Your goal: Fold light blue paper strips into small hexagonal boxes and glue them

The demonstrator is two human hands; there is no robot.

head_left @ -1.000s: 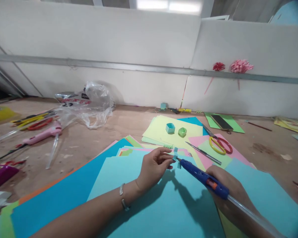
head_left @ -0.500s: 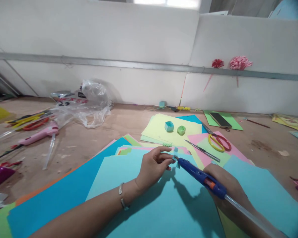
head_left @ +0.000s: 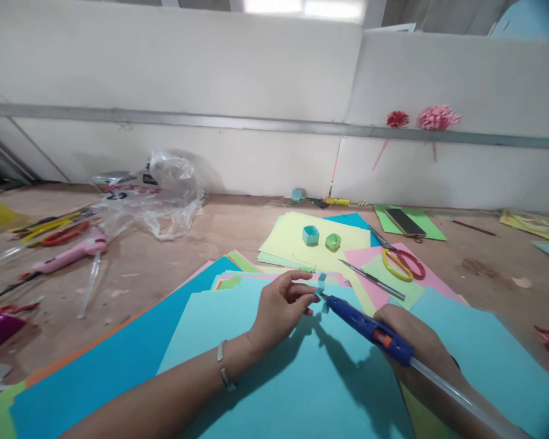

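Note:
Between thumb and fingers, my left hand (head_left: 281, 310) pinches a small light-blue folded paper piece (head_left: 322, 279) above the paper stack. My right hand (head_left: 414, 341) is wrapped round a blue hot glue gun (head_left: 366, 324) with a clear glue stick (head_left: 457, 393) out of its back end. The gun's nozzle is at the paper piece, close to my left fingertips; whether it touches cannot be made out. Light-blue sheets (head_left: 256, 390) lie under both hands. Farther off, a small blue paper box (head_left: 310, 235) and a green one (head_left: 333, 242) sit on pale yellow sheets (head_left: 283, 235).
Scissors (head_left: 400, 262) and a craft knife (head_left: 370, 279) lie on coloured paper to the right. A phone (head_left: 405, 222) rests on green paper behind them. At the left are a pink glue gun (head_left: 71, 251) and a plastic bag (head_left: 160, 195). A white wall (head_left: 174, 61) closes the back.
The camera view shifts slightly. The glue gun's nozzle stays at the paper piece, and both hands keep nearly the same pose and hold.

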